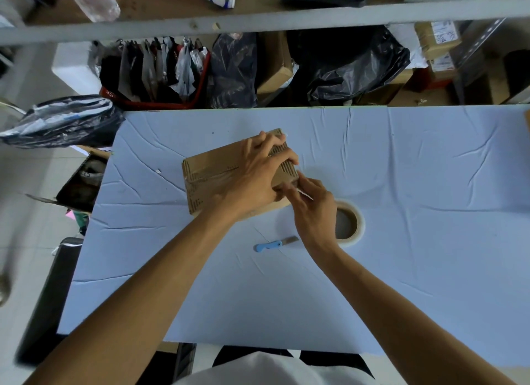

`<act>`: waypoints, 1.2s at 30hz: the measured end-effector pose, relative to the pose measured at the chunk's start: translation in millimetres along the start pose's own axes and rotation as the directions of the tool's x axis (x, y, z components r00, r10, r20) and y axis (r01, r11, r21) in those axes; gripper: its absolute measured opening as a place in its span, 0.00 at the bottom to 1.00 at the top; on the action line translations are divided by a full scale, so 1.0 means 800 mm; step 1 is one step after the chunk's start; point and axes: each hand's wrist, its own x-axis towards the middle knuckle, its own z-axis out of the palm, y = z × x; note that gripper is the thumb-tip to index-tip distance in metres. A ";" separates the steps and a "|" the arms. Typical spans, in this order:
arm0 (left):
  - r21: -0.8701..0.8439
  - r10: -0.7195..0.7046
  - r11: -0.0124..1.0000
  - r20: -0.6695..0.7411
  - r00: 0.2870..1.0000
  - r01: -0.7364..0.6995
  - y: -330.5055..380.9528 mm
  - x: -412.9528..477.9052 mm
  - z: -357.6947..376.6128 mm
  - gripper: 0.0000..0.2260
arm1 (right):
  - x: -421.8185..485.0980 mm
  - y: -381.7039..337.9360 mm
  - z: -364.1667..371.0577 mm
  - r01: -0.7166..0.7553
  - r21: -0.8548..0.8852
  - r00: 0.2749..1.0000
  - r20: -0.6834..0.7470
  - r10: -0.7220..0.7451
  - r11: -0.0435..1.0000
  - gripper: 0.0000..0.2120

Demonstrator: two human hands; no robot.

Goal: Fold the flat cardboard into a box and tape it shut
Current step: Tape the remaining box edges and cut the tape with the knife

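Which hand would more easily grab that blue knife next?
Probably right. The right hand is nearest the knife, though it pinches a tape strip; the left hand grips the box, farther away.

1. Left hand, right hand: both bare.
2. Left forearm, right forearm: bare along the whole visible length, slender.
3. Upper garment: white, plain fabric, visible at the bottom edge.
4. Dark patch just above the white fabric: whether it is clothing cannot be told.
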 end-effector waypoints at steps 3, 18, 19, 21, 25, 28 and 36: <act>-0.044 0.039 0.998 0.081 0.996 -0.036 -0.009 -0.001 -0.011 0.29 | 0.003 0.000 0.003 -0.020 0.016 1.000 -0.013 0.020 1.000 0.22; -0.136 -0.036 0.989 0.098 0.995 0.049 -0.010 -0.006 -0.011 0.39 | 0.007 -0.008 0.001 -0.059 0.114 0.997 -0.035 0.064 0.992 0.16; -0.139 -0.040 0.989 0.098 0.994 0.053 -0.010 -0.006 -0.011 0.40 | 0.008 -0.010 0.001 -0.045 0.121 0.999 -0.024 0.048 0.992 0.15; -0.138 -0.045 0.989 0.098 0.994 0.059 -0.010 -0.007 -0.011 0.41 | 0.011 -0.014 0.002 -0.045 0.128 0.999 -0.012 0.047 0.991 0.13; -0.139 -0.042 0.989 0.116 0.992 0.059 -0.005 -0.008 -0.012 0.41 | 0.017 -0.022 -0.004 -0.076 0.126 0.997 0.003 0.076 0.989 0.08; -0.169 -0.017 0.985 0.144 0.989 0.042 -0.009 -0.004 -0.024 0.40 | 0.019 -0.026 -0.008 -0.091 0.133 0.996 0.009 0.090 0.987 0.08; -0.123 -0.222 0.952 0.345 0.912 0.279 -0.058 -0.018 -0.070 0.48 | 0.058 -0.034 -0.024 -0.036 0.045 0.993 0.112 0.031 0.998 0.07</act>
